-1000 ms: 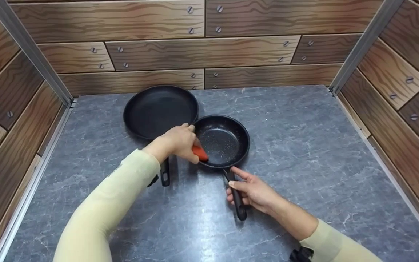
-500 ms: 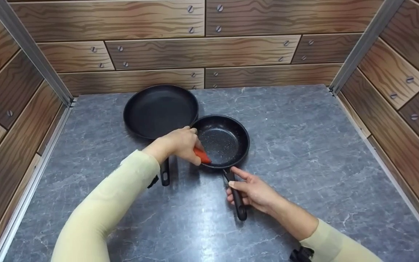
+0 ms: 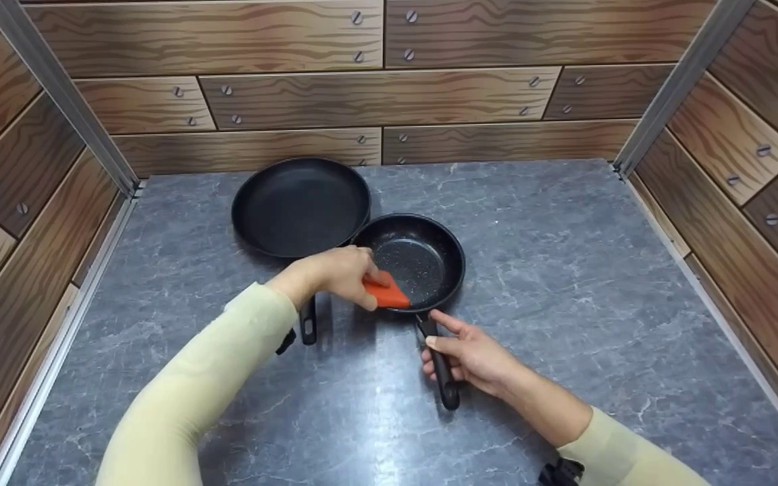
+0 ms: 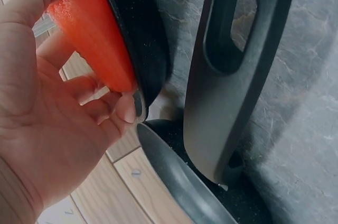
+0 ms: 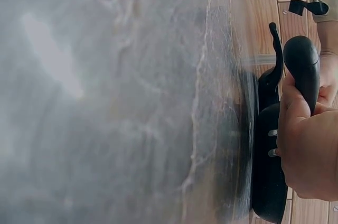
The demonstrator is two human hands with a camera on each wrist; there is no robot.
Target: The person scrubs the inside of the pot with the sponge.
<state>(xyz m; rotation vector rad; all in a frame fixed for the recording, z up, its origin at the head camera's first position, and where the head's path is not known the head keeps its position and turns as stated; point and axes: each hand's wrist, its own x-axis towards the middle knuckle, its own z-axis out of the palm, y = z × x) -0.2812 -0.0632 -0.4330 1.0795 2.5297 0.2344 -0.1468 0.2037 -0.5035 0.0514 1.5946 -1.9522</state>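
My left hand [image 3: 338, 271] pinches an orange sponge [image 3: 387, 293] between thumb and fingers. The sponge lies against the near-left inside wall of a small black speckled frying pan [image 3: 423, 263]. In the left wrist view the thumb and fingertips hold the sponge [image 4: 100, 34] at the pan's rim. My right hand [image 3: 475, 358] grips the pan's black handle [image 3: 444, 381] with the thumb on top, the index finger stretched towards the pan. In the right wrist view that hand [image 5: 311, 150] is wrapped about the handle [image 5: 304, 71].
Left of the small pan stands a larger black frying pan [image 3: 298, 206], its rim close to or touching the small one. Its handle [image 3: 308, 325] points towards me below my left wrist. Wood-patterned walls [image 3: 375, 98] enclose the grey marbled tabletop [image 3: 564, 270].
My left hand has moved the sponge rightwards and slightly nearer along the inside of the small pan, so more of the sponge shows. My right hand and both pans stay in place.
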